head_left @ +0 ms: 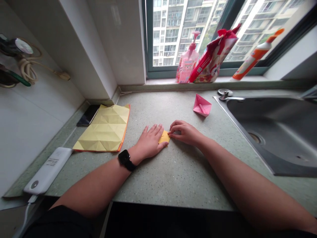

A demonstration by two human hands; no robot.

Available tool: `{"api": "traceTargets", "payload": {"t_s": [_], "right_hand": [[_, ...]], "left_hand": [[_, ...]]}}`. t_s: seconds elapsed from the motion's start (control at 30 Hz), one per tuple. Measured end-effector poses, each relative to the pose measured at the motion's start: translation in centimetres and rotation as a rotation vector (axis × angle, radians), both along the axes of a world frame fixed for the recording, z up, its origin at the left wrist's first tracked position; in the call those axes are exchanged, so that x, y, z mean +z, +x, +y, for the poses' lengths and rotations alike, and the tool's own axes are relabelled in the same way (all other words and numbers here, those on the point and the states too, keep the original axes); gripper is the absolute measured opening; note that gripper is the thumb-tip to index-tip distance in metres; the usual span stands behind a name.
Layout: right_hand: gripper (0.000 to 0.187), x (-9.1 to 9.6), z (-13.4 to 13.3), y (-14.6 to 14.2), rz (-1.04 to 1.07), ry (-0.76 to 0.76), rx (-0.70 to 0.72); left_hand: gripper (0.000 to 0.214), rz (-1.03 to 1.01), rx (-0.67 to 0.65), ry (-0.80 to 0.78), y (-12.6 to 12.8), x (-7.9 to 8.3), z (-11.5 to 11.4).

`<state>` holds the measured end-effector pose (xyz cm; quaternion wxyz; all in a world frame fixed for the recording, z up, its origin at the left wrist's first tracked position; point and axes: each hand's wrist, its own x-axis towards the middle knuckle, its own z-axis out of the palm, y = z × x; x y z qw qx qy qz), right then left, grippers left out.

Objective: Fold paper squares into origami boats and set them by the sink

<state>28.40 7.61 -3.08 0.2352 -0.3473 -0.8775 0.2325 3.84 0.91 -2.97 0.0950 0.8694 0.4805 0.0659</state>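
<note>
On the speckled countertop (pixel 173 175) the person's left hand (pixel 151 141) lies flat with its fingers spread, palm down, pressing on a small yellow folded paper (pixel 164 137), of which only the right end shows past the fingers. The right hand (pixel 185 132) sits just beside it with its fingers curled, and thumb and fingertips nip the paper's right edge, so both hands touch the same piece near the middle of the counter. A black watch (pixel 125 159) is on the left wrist. To the left, well apart from the hands, lies a larger creased yellow sheet (pixel 105 129) (its lower edge shows an orange underside), with a dark phone (pixel 88 115) touching its far corner and a white power bank (pixel 48 170) nearer the counter's front. A pink folded paper shape (pixel 202 105) rests beyond the right hand, near the steel sink (pixel 284 115). On the windowsill stand a pink pump bottle (pixel 187 62), a red pouch (pixel 213 56) and an orange-capped bottle (pixel 252 59).
</note>
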Motion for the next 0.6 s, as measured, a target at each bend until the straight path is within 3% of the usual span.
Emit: {"api": "traceTargets", "payload": {"t_s": [0.13,0.33,0.5,0.6], "right_hand": [[0.009,0.0,0.0,0.0,-0.009,0.014,-0.002],[0.008,-0.1,-0.1,0.0,-0.017,0.026,-0.001],[0.008,-0.3,0.0,-0.1,-0.021,0.026,-0.003],[0.008,-0.4,0.1,-0.1,-0.024,0.034,-0.004]], "left_hand": [[0.090,0.032,0.044,-0.047,0.3,0.0,-0.1],[0.100,0.022,0.091,-0.029,0.2,-0.4,0.1],[0.076,0.018,0.180,-0.003,-3.3,-1.2,1.9],[0.067,-0.026,0.272,0.027,-4.8,-1.0,2.5]]}}
